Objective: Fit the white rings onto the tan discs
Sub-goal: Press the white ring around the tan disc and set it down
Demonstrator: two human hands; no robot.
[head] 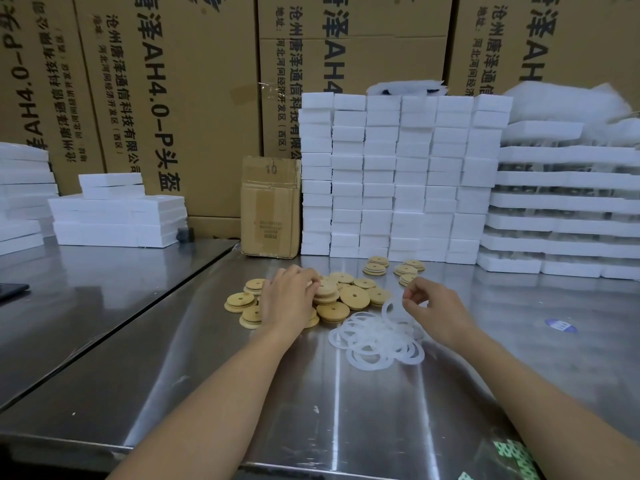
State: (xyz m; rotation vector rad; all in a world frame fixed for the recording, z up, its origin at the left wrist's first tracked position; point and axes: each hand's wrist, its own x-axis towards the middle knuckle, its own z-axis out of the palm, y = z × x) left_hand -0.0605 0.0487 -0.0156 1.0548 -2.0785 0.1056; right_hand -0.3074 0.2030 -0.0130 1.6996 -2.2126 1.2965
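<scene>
The right hand (436, 306) pinches one white ring (393, 308) between thumb and fingertips, with the other fingers curled in. The ring stands tilted, and its lower edge is just above the heap of white rings (374, 341), which lie overlapping on the steel table (346, 410) in front of this hand.

The left hand (289, 299) lies palm down on the heap of tan discs (353, 296). Its fingers are bent over a tan disc (325, 289) at the top of the heap and grip its edge — whether the disc is lifted cannot be told. The discs spread on both sides of this hand, each with a small hole in the middle, and they touch the rings at the right.

Farther back stand a few small stacks of discs (377, 265), apart from the heap. Behind them is a wall of white foam blocks (398, 174), with a small cardboard box (270, 209) just beside it on the left. Large printed cartons (180, 98) fill the background — more foam is stacked on the far left and far right. A blue sticker (561, 325) lies on the table to the right.
</scene>
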